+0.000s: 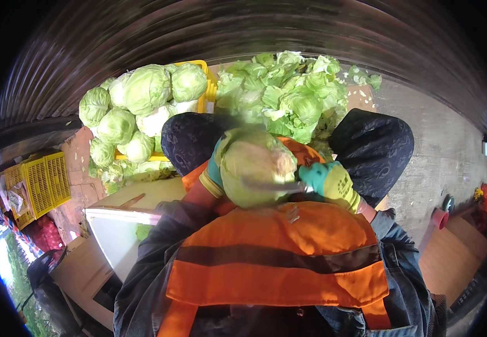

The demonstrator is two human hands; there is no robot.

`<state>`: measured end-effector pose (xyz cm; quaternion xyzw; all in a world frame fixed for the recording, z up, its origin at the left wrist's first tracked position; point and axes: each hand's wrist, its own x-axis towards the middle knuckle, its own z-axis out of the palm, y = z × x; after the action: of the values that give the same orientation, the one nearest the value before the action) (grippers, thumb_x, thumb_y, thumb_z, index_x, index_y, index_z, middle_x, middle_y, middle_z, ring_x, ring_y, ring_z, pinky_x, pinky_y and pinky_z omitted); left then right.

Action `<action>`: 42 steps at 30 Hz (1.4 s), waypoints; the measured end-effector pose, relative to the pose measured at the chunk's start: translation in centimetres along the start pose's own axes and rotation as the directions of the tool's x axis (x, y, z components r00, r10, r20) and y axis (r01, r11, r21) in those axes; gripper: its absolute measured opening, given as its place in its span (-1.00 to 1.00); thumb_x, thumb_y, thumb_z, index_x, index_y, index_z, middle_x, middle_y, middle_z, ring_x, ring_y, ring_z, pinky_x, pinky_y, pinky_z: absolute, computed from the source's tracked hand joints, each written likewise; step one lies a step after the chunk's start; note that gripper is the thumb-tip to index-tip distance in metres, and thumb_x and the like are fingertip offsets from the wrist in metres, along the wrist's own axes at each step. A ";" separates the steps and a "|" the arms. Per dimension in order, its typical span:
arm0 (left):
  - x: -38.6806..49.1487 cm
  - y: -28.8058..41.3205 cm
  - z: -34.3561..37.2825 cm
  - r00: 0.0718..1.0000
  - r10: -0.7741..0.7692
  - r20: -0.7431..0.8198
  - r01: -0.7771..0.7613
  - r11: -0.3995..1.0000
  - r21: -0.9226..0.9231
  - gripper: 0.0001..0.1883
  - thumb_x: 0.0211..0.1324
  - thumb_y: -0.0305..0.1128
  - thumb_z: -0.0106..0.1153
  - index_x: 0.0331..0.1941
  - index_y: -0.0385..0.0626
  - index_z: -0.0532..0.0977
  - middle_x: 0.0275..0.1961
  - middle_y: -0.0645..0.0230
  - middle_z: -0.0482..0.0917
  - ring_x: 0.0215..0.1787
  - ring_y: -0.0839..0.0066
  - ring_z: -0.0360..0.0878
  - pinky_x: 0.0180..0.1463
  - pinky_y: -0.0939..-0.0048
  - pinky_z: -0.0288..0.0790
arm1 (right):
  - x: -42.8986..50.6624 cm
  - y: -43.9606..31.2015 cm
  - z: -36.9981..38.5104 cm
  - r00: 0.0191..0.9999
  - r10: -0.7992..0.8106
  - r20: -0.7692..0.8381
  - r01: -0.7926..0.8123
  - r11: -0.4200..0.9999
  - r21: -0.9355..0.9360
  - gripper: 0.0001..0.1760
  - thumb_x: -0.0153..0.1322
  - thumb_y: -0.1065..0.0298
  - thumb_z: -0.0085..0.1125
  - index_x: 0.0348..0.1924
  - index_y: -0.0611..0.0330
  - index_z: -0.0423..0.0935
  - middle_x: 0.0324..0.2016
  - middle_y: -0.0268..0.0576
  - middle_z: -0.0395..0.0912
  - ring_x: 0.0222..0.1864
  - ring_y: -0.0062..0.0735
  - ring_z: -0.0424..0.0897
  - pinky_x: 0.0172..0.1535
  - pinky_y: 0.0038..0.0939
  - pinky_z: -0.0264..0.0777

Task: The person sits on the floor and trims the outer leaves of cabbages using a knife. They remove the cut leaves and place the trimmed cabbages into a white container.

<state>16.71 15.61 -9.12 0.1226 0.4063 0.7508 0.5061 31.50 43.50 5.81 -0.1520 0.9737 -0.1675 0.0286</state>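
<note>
A large pale green cabbage (247,156) is held above my lap, with its brownish cut stem end turned to the right. My left hand (215,170), in a teal and yellow glove, supports it from the left side; most of the fingers are hidden behind the head. Gloved alike, my right hand (327,181) grips a knife (268,186). Its motion-blurred blade points left across the near face of the cabbage. I cannot tell whether the edge is cutting in. An orange apron (277,248) covers my front.
Cabbages (146,90) are heaped over a yellow plastic crate (210,90) at far left. Loose trimmed leaves (285,92) pile up beyond my knees. A white box (113,236) stands by my left arm, with yellow crates (45,185) farther left. A corrugated wall (243,29) runs behind.
</note>
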 end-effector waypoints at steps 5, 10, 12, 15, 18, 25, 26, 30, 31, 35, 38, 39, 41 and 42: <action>0.2 -0.6 -0.3 0.991 0.032 0.130 -0.011 0.987 -0.162 -0.50 0.53 -0.16 -0.18 0.35 -0.24 0.32 0.26 0.13 0.55 0.22 0.28 0.57 0.34 0.26 0.45 | -0.6 0.3 0.7 0.998 -0.048 -0.040 0.049 0.998 0.024 -0.70 0.27 0.26 0.22 -0.12 -0.22 0.63 -0.54 -0.35 0.50 -0.60 -0.28 0.58 -0.57 -0.24 0.38; -0.3 -1.2 -1.4 0.993 -0.001 0.120 -0.009 0.997 0.082 -0.44 0.48 -0.12 -0.07 0.39 -0.25 0.28 0.26 0.13 0.55 0.22 0.28 0.57 0.30 0.30 0.46 | -0.5 0.3 1.6 0.996 -0.041 -0.081 0.036 0.997 -0.071 -0.82 0.26 0.26 0.25 -0.26 -0.19 0.63 -0.52 -0.34 0.51 -0.59 -0.29 0.56 -0.55 -0.23 0.37; -0.4 -2.5 -1.9 0.994 -0.058 0.087 0.080 0.961 -0.264 -0.44 0.51 -0.16 -0.13 0.42 -0.25 0.25 0.29 0.11 0.52 0.25 0.30 0.54 0.34 0.31 0.42 | -0.3 0.2 1.5 0.996 -0.001 -0.087 -0.005 0.997 -0.071 -0.91 0.23 0.24 0.27 -0.39 -0.16 0.62 -0.53 -0.34 0.51 -0.57 -0.31 0.56 -0.52 -0.22 0.36; -0.1 -5.0 -2.7 0.972 -0.217 0.089 0.231 0.819 -0.526 -0.47 0.55 -0.23 -0.26 0.46 -0.24 0.21 0.38 0.09 0.42 0.34 0.35 0.46 0.44 0.35 0.33 | 0.3 0.2 0.8 0.994 0.097 -0.041 -0.101 0.987 -0.123 -0.88 0.18 0.21 0.30 -0.40 -0.14 0.63 -0.53 -0.33 0.51 -0.51 -0.29 0.58 -0.44 -0.18 0.40; -0.1 -5.9 -3.2 0.940 -0.323 0.110 0.322 0.730 -0.603 -0.48 0.57 -0.26 -0.31 0.48 -0.25 0.17 0.44 0.08 0.35 0.41 0.33 0.38 0.50 0.33 0.25 | 1.2 1.1 0.2 0.986 0.164 0.036 -0.162 0.986 -0.050 -0.74 0.09 0.20 0.36 -0.35 -0.08 0.64 -0.51 -0.25 0.54 -0.44 -0.14 0.59 -0.34 -0.13 0.42; -0.3 -4.1 -2.4 0.946 -0.122 0.300 0.292 0.720 -0.629 -0.45 0.57 -0.25 -0.34 0.50 -0.26 0.10 0.50 0.06 0.26 0.53 0.19 0.21 0.58 0.23 0.11 | 0.7 3.1 3.1 0.985 0.171 -0.018 -0.166 0.973 0.163 -0.55 0.11 0.19 0.42 -0.13 -0.02 0.62 -0.38 -0.09 0.60 -0.36 0.06 0.61 -0.31 -0.04 0.46; 0.9 -4.3 -1.7 0.914 0.033 0.404 0.201 0.830 -0.520 -0.47 0.58 -0.29 -0.38 0.50 -0.25 0.10 0.50 0.08 0.26 0.53 0.21 0.21 0.58 0.26 0.12 | -0.2 3.1 3.5 0.982 0.187 0.005 -0.186 0.967 0.173 -0.54 0.10 0.18 0.42 -0.14 0.00 0.62 -0.36 -0.08 0.61 -0.36 0.08 0.61 -0.31 -0.04 0.46; 3.5 -3.3 1.1 0.967 -0.093 0.239 0.104 0.994 -0.036 -0.47 0.47 -0.31 -0.04 0.39 -0.37 0.26 0.39 0.10 0.42 0.42 0.31 0.38 0.52 0.28 0.20 | -2.5 3.5 4.6 0.802 0.582 0.133 -0.596 0.773 0.217 -0.60 0.22 0.12 0.39 -0.13 0.09 0.62 -0.31 0.06 0.66 -0.25 0.17 0.65 -0.21 -0.01 0.52; 3.3 -2.4 1.7 0.969 -0.099 0.228 0.100 0.995 0.006 -0.48 0.46 -0.30 -0.02 0.37 -0.37 0.29 0.38 0.10 0.44 0.40 0.31 0.40 0.52 0.28 0.20 | -2.5 3.7 4.5 0.631 0.752 0.194 -0.776 0.610 0.161 -0.61 0.25 0.11 0.37 -0.13 0.10 0.61 -0.30 0.09 0.67 -0.23 0.18 0.66 -0.19 0.00 0.53; 1.7 -0.3 3.9 0.967 0.254 0.026 -0.198 0.679 0.707 -0.56 0.43 -0.29 -0.05 0.27 -0.29 0.44 0.27 0.11 0.53 0.29 0.27 0.50 0.44 0.33 0.28 | -1.3 2.9 2.9 0.629 0.775 -0.053 -0.619 0.542 0.568 -0.74 0.34 0.32 0.24 -0.14 0.19 0.65 -0.31 0.14 0.67 -0.24 0.06 0.70 -0.19 -0.13 0.56; 2.1 -2.7 3.1 0.856 -0.027 -0.516 0.365 0.738 0.567 -0.58 0.48 -0.31 -0.19 0.25 -0.24 0.45 0.16 0.14 0.58 0.21 0.29 0.53 0.40 0.32 0.34 | -0.9 2.0 1.0 0.625 0.741 0.245 -0.361 -0.004 0.932 -0.69 0.41 0.42 0.18 -0.01 0.33 0.61 -0.38 -0.26 0.65 -0.44 -0.61 0.54 -0.36 -0.55 0.43; 3.0 -4.1 2.4 0.820 -0.148 -0.552 0.410 0.825 0.388 -0.58 0.50 -0.31 -0.23 0.26 -0.24 0.44 0.14 0.15 0.58 0.19 0.31 0.53 0.39 0.31 0.35 | -0.9 1.5 1.0 0.685 0.661 0.306 -0.221 -0.211 0.952 -0.68 0.45 0.40 0.17 0.02 0.35 0.60 -0.37 -0.28 0.63 -0.45 -0.67 0.50 -0.39 -0.63 0.38; 2.7 -4.3 -1.3 0.951 -0.188 -0.244 0.196 0.980 0.010 -0.57 0.50 -0.30 -0.25 0.29 -0.24 0.39 0.16 0.15 0.55 0.20 0.32 0.52 0.38 0.28 0.37 | -1.0 0.9 1.8 0.817 0.467 0.338 -0.203 -0.315 0.927 -0.48 0.52 0.23 0.24 0.27 0.34 0.45 -0.22 -0.32 0.63 -0.37 -0.73 0.50 -0.39 -0.67 0.36; 2.7 -4.1 -2.6 0.991 -0.131 -0.013 0.124 0.964 -0.236 -0.56 0.50 -0.30 -0.22 0.32 -0.25 0.36 0.20 0.14 0.52 0.22 0.33 0.51 0.38 0.28 0.38 | -0.8 0.7 2.9 0.801 0.495 0.337 -0.267 -0.209 0.941 -0.51 0.56 0.22 0.17 0.28 0.32 0.45 -0.13 -0.32 0.63 -0.24 -0.67 0.55 -0.24 -0.63 0.42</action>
<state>16.68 17.28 -14.41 0.0246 0.3288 0.7611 0.5585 32.36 43.46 2.86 0.2364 0.5364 -0.8040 0.1002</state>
